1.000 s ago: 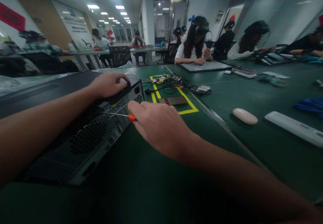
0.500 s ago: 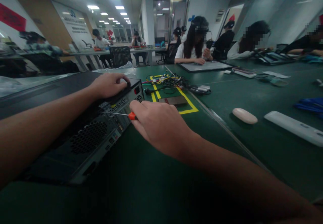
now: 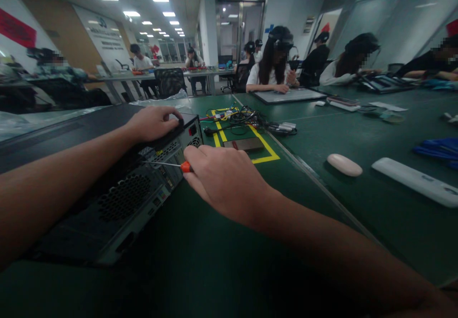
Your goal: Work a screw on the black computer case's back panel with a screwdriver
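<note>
A black computer case (image 3: pixel 121 227) lies on the green table, its back panel with vent and ports turned toward me. On its top, near the rear edge, rests my left hand (image 3: pixel 155 123), loosely bent with the fingers apart; some fingertips are hidden. My right hand (image 3: pixel 223 179) is closed round the orange handle of a screwdriver (image 3: pixel 185 166). The thin shaft points left at the back panel, close to the expansion slots. Whether its tip touches a screw is too small to tell.
Beyond the case lie a bundle of cables (image 3: pixel 250 117) and a flat brown box (image 3: pixel 243 144) within yellow tape (image 3: pixel 268 158). To the right are a pinkish oval object (image 3: pixel 344 164), a long white device (image 3: pixel 411 180) and blue cloth (image 3: pixel 438 151). Several people sit at tables further back.
The view has shifted very slightly. Both hands, the screwdriver and the case stay in nearly the same places.
</note>
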A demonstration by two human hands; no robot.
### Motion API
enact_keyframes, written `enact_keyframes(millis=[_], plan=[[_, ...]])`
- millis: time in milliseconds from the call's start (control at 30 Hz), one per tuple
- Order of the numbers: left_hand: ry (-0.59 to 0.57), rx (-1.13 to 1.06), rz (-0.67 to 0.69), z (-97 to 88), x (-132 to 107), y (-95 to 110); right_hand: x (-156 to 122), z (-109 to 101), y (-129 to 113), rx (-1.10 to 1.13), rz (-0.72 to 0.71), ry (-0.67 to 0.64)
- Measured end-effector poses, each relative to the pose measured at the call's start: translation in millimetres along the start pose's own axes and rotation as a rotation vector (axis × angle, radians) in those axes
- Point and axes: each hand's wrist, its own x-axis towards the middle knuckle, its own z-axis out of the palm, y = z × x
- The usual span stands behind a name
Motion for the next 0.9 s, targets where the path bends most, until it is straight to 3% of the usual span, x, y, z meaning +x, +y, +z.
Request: enact_keyframes(millis=[567,900], plan=[[-0.011,-0.017,0.013,-2.0,-3.3,4.8,1.4,2.5,-2.9,0.027,0.044,-0.037],[0.010,-0.002,-0.014,0.5,-0.4,1.1,-1.5,5.9,0.7,0.045,-0.036,-0.001]])
